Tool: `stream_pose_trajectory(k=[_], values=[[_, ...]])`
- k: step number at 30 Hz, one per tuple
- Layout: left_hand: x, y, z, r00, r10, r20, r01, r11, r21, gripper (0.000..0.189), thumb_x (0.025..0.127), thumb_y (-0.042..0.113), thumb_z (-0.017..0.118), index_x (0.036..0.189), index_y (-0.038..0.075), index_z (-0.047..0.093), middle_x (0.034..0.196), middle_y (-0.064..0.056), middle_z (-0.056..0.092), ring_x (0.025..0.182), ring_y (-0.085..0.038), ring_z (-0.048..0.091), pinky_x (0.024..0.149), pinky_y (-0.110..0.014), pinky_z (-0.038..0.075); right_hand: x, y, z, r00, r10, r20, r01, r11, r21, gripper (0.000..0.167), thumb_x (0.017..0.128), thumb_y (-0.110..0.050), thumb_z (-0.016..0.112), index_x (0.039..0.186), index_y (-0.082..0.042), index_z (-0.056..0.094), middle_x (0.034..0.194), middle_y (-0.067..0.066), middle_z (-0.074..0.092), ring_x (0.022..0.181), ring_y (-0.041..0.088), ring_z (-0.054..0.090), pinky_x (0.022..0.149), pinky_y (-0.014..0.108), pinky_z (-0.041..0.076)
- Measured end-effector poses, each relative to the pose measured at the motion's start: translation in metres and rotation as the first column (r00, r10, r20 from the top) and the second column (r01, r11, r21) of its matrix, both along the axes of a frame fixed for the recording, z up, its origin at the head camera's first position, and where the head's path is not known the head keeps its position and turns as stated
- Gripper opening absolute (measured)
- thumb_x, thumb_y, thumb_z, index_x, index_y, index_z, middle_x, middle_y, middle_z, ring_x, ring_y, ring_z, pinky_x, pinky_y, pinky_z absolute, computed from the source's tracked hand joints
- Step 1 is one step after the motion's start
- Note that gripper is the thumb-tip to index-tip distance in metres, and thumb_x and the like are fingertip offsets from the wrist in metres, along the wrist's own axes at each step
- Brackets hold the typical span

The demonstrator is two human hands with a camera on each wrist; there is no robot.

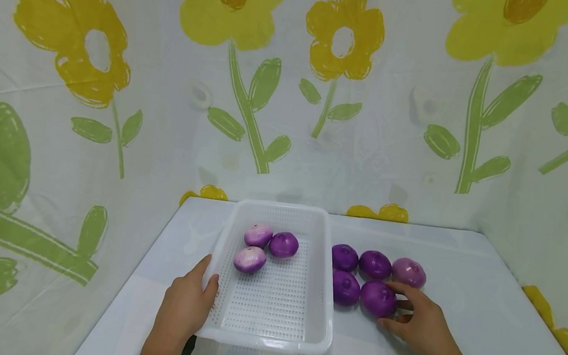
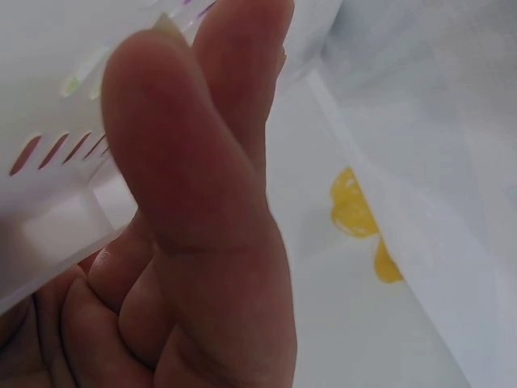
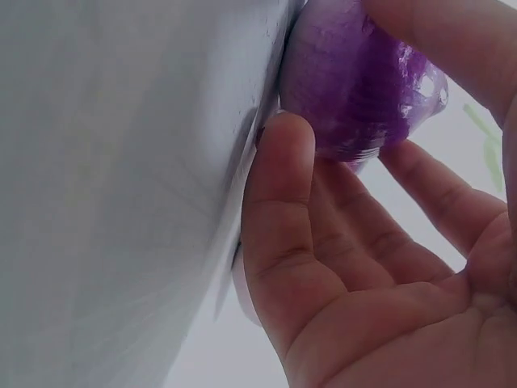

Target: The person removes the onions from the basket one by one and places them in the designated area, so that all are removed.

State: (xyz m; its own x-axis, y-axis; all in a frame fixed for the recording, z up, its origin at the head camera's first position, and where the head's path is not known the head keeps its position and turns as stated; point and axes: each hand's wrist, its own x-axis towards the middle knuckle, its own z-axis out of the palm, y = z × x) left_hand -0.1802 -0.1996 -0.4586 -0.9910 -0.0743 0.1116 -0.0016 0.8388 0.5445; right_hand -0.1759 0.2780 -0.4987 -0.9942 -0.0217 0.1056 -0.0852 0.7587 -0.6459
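The right hand (image 1: 418, 313) grasps the right side of a round, glossy purple onion (image 1: 377, 299), its thumb low on the near side and its forefinger higher up on the far side. In the right wrist view the onion appears to rest on the tabletop. How firm the hold is, I cannot tell.

Around it sit four others: a round purple onion (image 1: 375, 265) behind, a paler pinkish-purple onion (image 1: 408, 272) to the far right, and two dark purple onions (image 1: 345, 288) just beside the basket, whose right wall partly hides them.

The left hand (image 1: 183, 302) grips the left wall of a white, rectangular, perforated plastic basket (image 1: 275, 309). Inside, toward its far left, lie two white-and-purple onions (image 1: 250, 259) and one deep purple onion (image 1: 284, 246). The basket stands on a white table (image 1: 463, 300) before a pale flower-printed cloth (image 1: 389, 163).

The step in hand looks like securing the onion for a lift. That move would call for thumb and fingers closing evenly on its slick, rounded sides, a raise clear of its neighbours, and the left hand bracing the basket.
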Motion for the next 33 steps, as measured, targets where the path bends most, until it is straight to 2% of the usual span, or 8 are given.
stream_pose_trajectory(k=[13, 21, 33], values=[[-0.0005, -0.0001, -0.0005, 1.000, 0.008, 0.012, -0.008, 1.000, -0.004, 0.059, 0.107, 0.029, 0.059, 0.157, 0.001, 0.047, 0.122, -0.028, 0.072, 0.091, -0.033, 0.074, 0.085, -0.062, 0.056, -0.0004, -0.0007, -0.0022, 0.999, 0.004, 0.033, -0.005, 1.000, 0.008, 0.092, 0.070, -0.042, 0.100, 0.147, -0.019, 0.056, 0.137, 0.016, 0.064, 0.110, 0.034, 0.071, 0.077, 0.031, 0.061], [0.0001, 0.0009, -0.0001, 1.000, 0.012, 0.004, -0.012, 1.000, -0.005, 0.059, 0.107, 0.029, 0.060, 0.156, 0.000, 0.047, 0.125, -0.030, 0.069, 0.095, -0.036, 0.074, 0.085, -0.063, 0.056, -0.0013, -0.0004, -0.0024, 1.000, 0.015, 0.012, -0.016, 1.000, 0.007, 0.091, 0.072, -0.041, 0.099, 0.148, -0.018, 0.055, 0.141, 0.015, 0.062, 0.110, 0.034, 0.072, 0.077, 0.030, 0.061], [0.0005, 0.0015, 0.0001, 1.000, 0.013, 0.009, -0.013, 1.000, -0.002, 0.060, 0.107, 0.029, 0.060, 0.157, 0.001, 0.046, 0.127, -0.030, 0.069, 0.095, -0.036, 0.074, 0.085, -0.063, 0.056, 0.0001, -0.0015, -0.0009, 1.000, 0.009, 0.028, -0.010, 0.999, 0.044, 0.095, 0.071, -0.048, 0.098, 0.149, -0.018, 0.053, 0.140, 0.015, 0.063, 0.111, 0.034, 0.071, 0.078, 0.033, 0.061]])
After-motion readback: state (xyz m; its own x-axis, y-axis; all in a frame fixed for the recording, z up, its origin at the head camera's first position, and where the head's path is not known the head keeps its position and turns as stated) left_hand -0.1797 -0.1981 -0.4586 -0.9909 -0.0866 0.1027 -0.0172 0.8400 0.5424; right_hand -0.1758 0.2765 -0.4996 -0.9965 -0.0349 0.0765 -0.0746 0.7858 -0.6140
